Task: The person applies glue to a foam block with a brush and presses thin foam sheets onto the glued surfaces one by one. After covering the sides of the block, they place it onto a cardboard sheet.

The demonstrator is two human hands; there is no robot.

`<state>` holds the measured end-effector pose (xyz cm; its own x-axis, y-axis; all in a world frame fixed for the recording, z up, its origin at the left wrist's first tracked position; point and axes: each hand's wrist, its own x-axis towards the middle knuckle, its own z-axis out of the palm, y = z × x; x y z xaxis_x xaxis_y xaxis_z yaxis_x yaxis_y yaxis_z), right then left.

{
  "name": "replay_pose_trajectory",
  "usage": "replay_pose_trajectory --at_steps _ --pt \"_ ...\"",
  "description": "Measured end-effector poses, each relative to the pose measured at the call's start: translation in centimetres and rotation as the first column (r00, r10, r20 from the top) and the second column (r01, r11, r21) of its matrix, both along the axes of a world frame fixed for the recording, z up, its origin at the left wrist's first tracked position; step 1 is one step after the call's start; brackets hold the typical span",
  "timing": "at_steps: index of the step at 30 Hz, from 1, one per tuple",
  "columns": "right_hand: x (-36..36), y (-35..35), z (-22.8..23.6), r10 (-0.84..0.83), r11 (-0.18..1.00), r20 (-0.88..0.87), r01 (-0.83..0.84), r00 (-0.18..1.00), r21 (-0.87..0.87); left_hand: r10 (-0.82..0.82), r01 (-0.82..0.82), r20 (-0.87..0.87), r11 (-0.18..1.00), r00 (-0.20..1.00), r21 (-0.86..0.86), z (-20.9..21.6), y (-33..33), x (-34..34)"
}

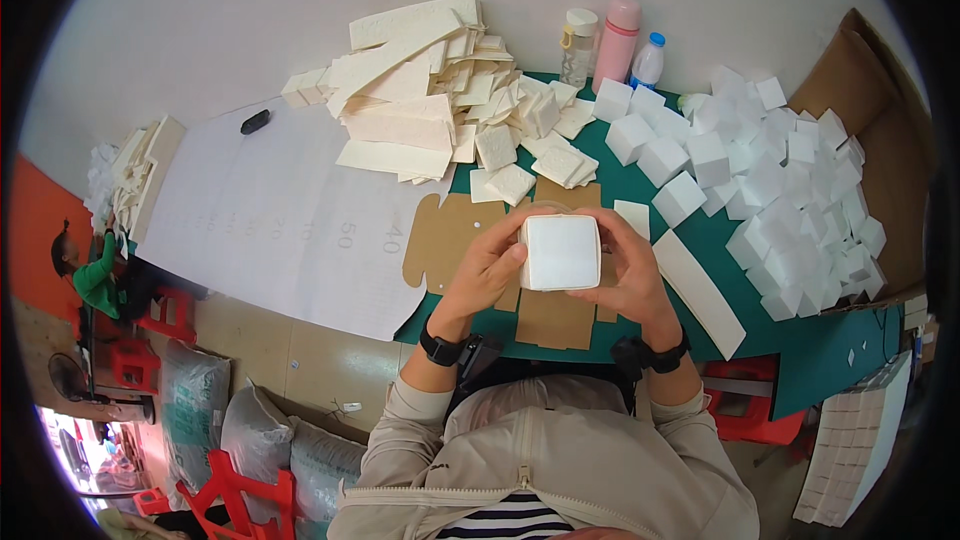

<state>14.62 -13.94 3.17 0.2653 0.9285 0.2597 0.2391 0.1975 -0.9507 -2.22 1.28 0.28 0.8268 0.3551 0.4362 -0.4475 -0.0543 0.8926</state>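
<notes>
Between my two hands is a white foam block (562,252) with a cream fabric cover (527,280) around its sides; its white square face points up at me. My left hand (492,262) grips its left side, thumb near the lower left corner. My right hand (633,265) closes on the right side, fingers wrapped toward the far edge. Beneath the block lies a flat brown cardboard cutout (555,325). Just right of my right hand rests a long cream fabric strip (700,290).
Cream fabric pieces (400,130) pile up at the back, beside white foam cubes (765,190) heaped at right. Bottles, including a pink flask (616,45), stand by the wall. A cardboard box (885,140) borders the cubes. At far left sits another person (95,275). Red stools (745,400) stand below.
</notes>
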Motion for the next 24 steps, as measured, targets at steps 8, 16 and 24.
replay_pose_trajectory --at_steps 8,16,24 --pt "0.4 0.4 -0.5 0.011 1.0 0.065 -0.009 0.998 -0.022 0.014 -0.018 -0.048 0.997 0.999 -0.072 0.2 -0.5 -0.2" --pt "-0.3 0.7 -0.4 -0.021 1.0 0.144 0.021 0.989 -0.002 0.171 -0.166 -0.251 0.985 0.953 0.042 0.7 -0.8 0.1" --pt "-3.1 0.5 -2.3 -0.23 0.967 0.349 0.172 0.908 0.19 0.218 -0.218 -0.199 0.976 0.955 0.021 0.1 -1.4 0.9"
